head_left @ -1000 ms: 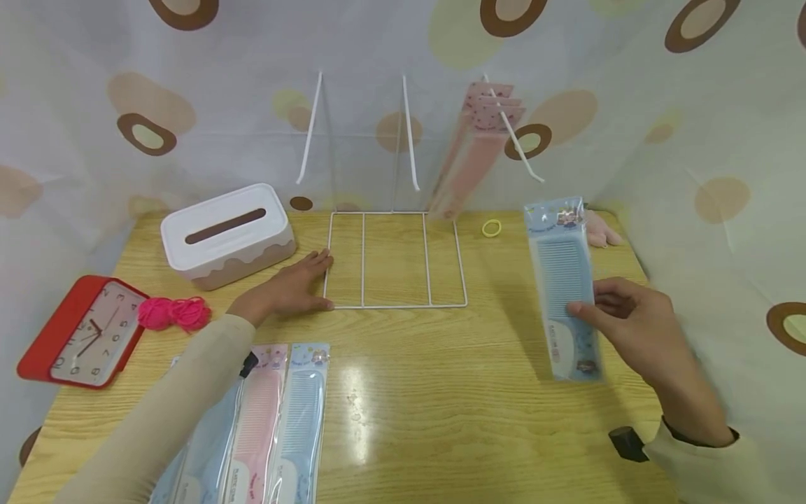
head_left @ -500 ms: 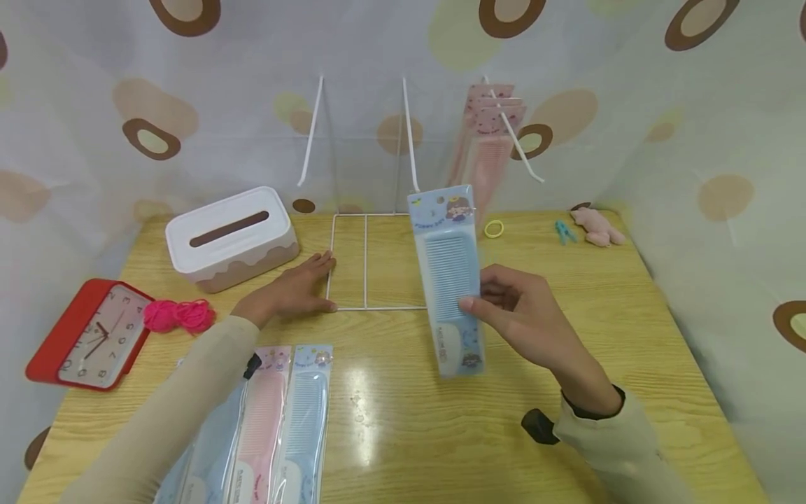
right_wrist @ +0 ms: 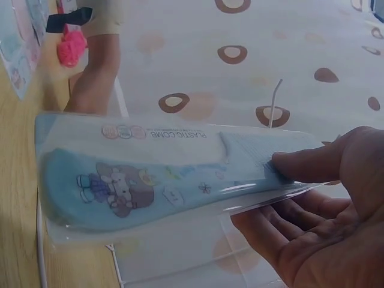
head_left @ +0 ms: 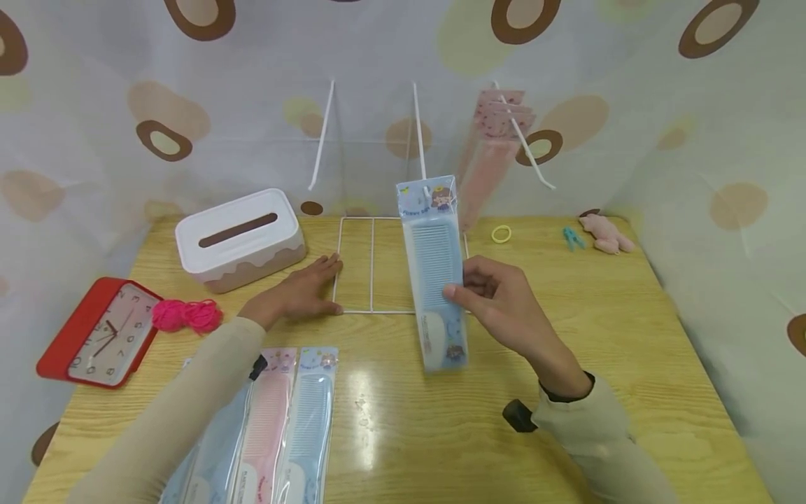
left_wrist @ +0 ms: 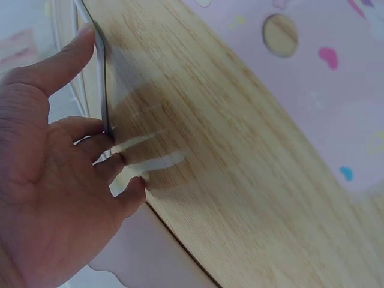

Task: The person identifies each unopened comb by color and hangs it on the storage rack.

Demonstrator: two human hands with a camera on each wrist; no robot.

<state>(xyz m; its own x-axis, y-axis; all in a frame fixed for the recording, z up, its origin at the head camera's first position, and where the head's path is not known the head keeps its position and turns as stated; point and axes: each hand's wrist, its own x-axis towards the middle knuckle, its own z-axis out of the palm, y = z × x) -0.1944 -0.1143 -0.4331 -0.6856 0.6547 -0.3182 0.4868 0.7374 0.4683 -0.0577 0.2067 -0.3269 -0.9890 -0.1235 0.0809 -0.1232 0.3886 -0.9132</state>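
Note:
My right hand (head_left: 504,301) pinches a blue plastic comb in a clear packet (head_left: 434,273) by its right edge, thumb in front. The packet stands nearly upright, its printed top overlapping the tip of the middle white hook (head_left: 418,133) in the head view. In the right wrist view the comb's decorated handle (right_wrist: 114,192) points toward the table. My left hand (head_left: 302,290) rests on the left side of the white wire rack's base (head_left: 371,273), fingers straight and spread. The left wrist view shows its thumb and fingertips (left_wrist: 133,195) along the white wire.
Pink packaged combs (head_left: 497,140) hang on the right hook; the left hook (head_left: 322,136) is bare. Packaged blue and pink combs (head_left: 271,413) lie at front left. Around them are a tissue box (head_left: 239,238), red clock (head_left: 101,332), pink yarn (head_left: 187,316), yellow ring (head_left: 501,234), teal clip (head_left: 573,238) and pink toy (head_left: 606,233).
My right hand has carried the blue comb packet leftward from the right side of the table to the middle hook. The left hand has stayed on the rack's base.

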